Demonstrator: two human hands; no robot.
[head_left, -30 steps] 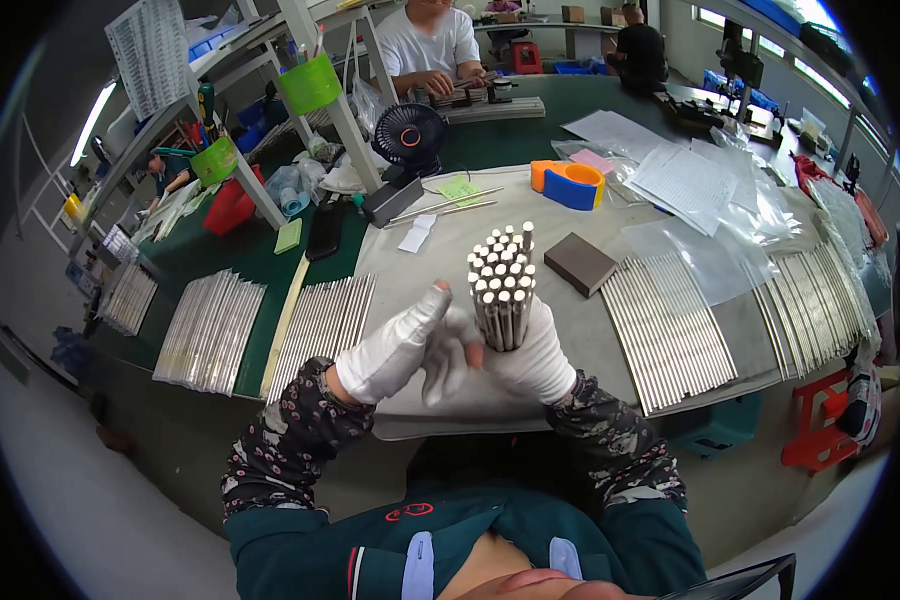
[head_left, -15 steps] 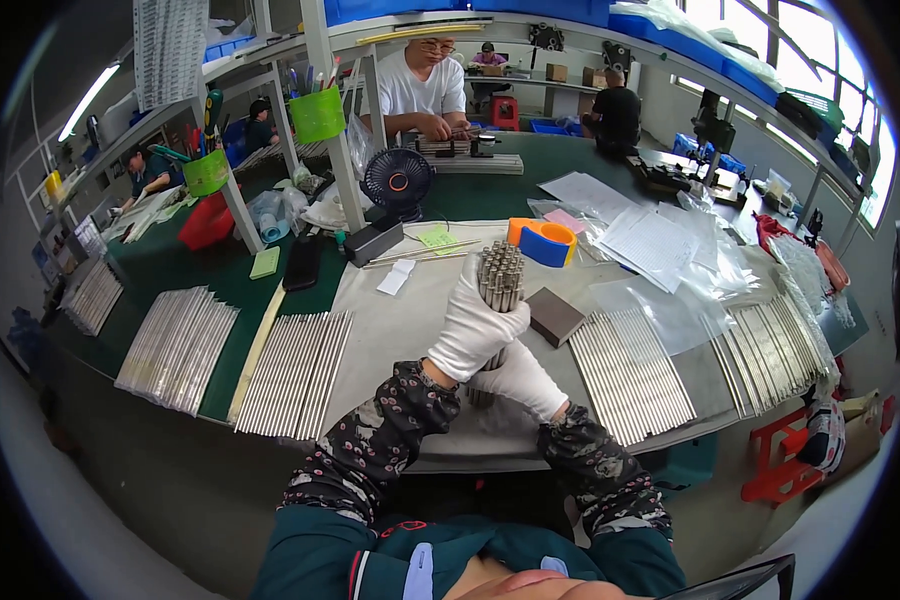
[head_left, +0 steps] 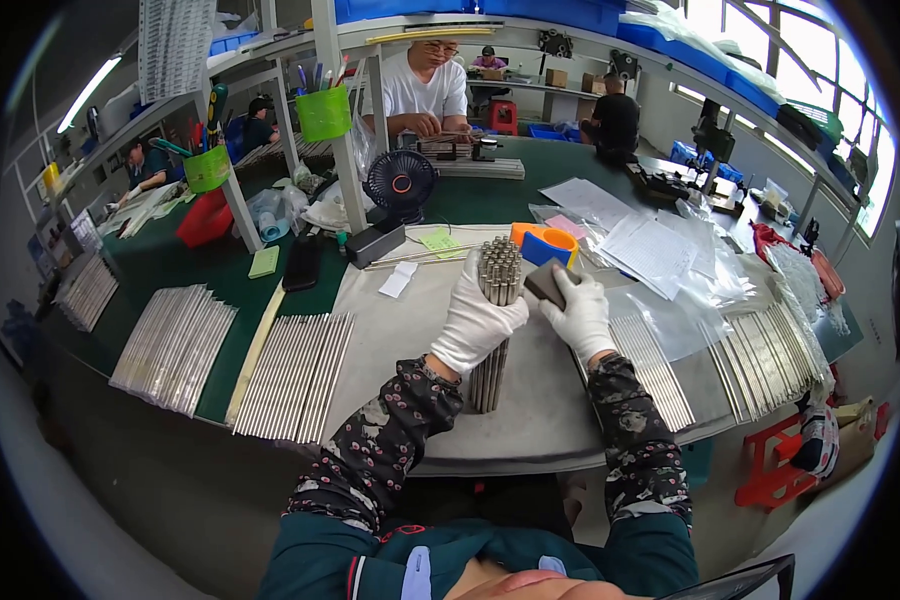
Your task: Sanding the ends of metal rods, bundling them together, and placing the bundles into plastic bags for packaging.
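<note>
My left hand (head_left: 473, 322), in a white glove, is wrapped round a thick bundle of metal rods (head_left: 488, 380). The bundle stands upright on the pale-covered table, its rod ends level with the top of my fist. To its right, my gloved right hand (head_left: 582, 318) grips a dark brown rectangular block (head_left: 544, 285). The block is raised close beside the rod tops, apart from them. Below my right forearm lies a row of metal rods (head_left: 652, 370), partly covered by the sleeve. Another row of rods (head_left: 295, 375) lies left of the bundle.
A blue-and-orange tape roll (head_left: 548, 245) sits just behind the block. Plastic bags and papers (head_left: 660, 245) spread at the back right. More rods lie at far left (head_left: 175, 345) and far right (head_left: 765, 360). A small fan (head_left: 400, 182) stands behind; a co-worker (head_left: 420, 95) sits opposite.
My right hand has left the lower part of the bundle, moved up and right, and picked up the brown block from the table. My left hand still holds the rods.
</note>
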